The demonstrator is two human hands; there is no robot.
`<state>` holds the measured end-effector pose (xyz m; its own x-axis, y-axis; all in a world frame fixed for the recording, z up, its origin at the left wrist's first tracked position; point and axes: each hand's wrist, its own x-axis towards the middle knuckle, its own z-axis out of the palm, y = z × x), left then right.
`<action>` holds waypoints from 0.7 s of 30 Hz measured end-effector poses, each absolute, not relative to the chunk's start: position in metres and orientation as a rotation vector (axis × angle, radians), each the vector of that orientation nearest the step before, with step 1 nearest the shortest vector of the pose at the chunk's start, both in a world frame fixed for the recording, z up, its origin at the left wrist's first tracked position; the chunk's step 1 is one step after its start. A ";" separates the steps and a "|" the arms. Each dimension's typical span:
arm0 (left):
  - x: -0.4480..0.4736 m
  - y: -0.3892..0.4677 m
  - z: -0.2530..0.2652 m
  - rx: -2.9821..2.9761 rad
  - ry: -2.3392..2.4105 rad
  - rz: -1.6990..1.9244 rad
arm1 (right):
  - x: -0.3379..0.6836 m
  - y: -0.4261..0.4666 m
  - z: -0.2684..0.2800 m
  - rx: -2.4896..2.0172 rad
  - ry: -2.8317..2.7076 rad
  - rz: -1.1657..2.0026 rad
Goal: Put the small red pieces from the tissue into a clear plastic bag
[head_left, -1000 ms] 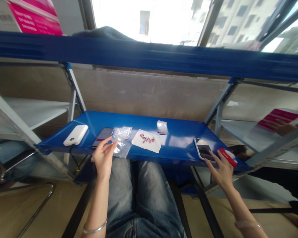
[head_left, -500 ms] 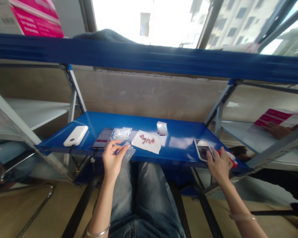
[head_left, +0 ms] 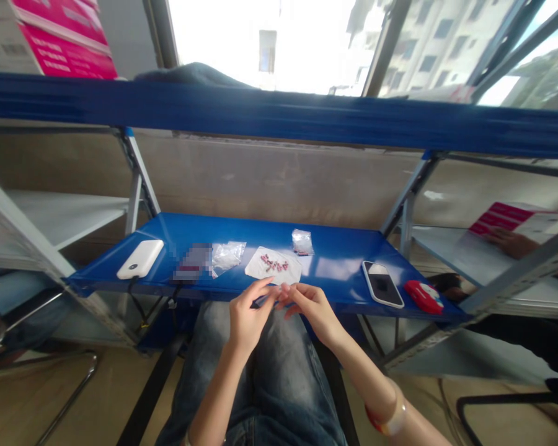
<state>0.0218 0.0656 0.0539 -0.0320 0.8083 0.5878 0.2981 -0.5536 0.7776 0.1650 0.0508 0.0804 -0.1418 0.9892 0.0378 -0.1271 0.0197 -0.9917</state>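
Observation:
My left hand and my right hand meet at the front edge of the blue shelf, fingertips touching around a small clear plastic bag that both pinch. Just behind them lies a white sheet with several small red pieces on it. More empty clear bags lie to its left, and a filled small bag sits further back.
A white power bank and a phone lie at the shelf's left; another phone and a red case at its right. Another person's hand rests by a pink-and-white box on the right shelf. My jeans-clad legs are below.
My left hand lifted a clear bag from the pile and carried it to the centre. My right hand left the red case by the phone and came over to join it.

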 end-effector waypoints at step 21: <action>0.019 0.068 0.056 1.668 0.859 1.056 | 0.179 0.067 0.073 -1.118 -1.325 1.344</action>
<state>0.0186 0.0675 0.0557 0.3807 0.8886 0.2558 0.0692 -0.3032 0.9504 0.1787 0.0673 0.0725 -0.1720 0.9851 -0.0036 -0.0104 -0.0055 -0.9999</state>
